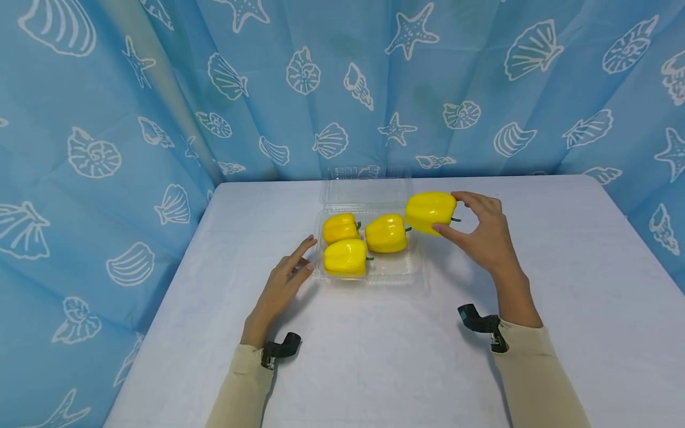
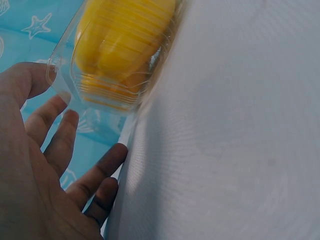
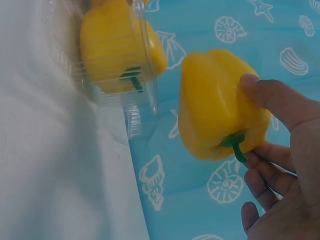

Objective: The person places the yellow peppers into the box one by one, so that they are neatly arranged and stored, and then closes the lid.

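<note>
My right hand [image 1: 488, 238] pinches a yellow bell pepper [image 1: 430, 209] between thumb and fingers, near its green stem end. In the right wrist view this bell pepper [image 3: 220, 105] is up in the air beside the clear plastic container [image 3: 152, 75]. Three more yellow bell peppers lie in the open container [image 1: 396, 267]: one at the back left [image 1: 341, 228], one at the front left [image 1: 345, 258] and one toward the middle [image 1: 386, 233]. At the container's left side is my left hand [image 1: 280, 282], fingers loosely spread. Its fingertips [image 2: 62, 97] are right at the rim in the left wrist view.
The container's clear lid [image 1: 366, 191] is folded back toward the rear edge of the white-covered table [image 1: 374, 356]. Behind and to the left hangs a blue curtain [image 1: 342, 89] with white shells and starfish. Each wrist wears a black camera mount [image 1: 478, 321].
</note>
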Tool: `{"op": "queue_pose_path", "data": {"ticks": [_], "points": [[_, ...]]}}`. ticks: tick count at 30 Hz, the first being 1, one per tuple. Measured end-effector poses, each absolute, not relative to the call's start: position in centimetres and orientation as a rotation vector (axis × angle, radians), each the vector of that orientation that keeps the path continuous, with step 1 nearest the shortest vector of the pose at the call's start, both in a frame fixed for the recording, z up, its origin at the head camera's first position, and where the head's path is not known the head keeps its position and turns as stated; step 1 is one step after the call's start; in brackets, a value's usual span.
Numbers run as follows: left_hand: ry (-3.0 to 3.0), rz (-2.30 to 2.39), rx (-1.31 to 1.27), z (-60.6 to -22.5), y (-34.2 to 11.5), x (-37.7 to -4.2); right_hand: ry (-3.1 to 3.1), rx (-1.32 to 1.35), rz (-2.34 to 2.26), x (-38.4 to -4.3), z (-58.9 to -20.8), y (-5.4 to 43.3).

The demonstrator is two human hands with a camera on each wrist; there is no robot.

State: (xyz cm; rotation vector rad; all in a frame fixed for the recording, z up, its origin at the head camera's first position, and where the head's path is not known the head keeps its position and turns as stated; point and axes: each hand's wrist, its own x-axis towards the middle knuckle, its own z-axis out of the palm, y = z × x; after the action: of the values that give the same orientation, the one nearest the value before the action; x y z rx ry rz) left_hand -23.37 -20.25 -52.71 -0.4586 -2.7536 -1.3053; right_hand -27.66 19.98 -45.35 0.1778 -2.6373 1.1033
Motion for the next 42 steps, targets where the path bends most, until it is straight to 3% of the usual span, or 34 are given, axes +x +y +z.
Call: {"op": "queue_pose_path", "data": {"ticks": [42], "points": [[-2.764,-1.301,-0.433,-52.9,-20.1,-23.4,-2.728,0.575,1.185,-26.0,-45.4,16.9]]}}
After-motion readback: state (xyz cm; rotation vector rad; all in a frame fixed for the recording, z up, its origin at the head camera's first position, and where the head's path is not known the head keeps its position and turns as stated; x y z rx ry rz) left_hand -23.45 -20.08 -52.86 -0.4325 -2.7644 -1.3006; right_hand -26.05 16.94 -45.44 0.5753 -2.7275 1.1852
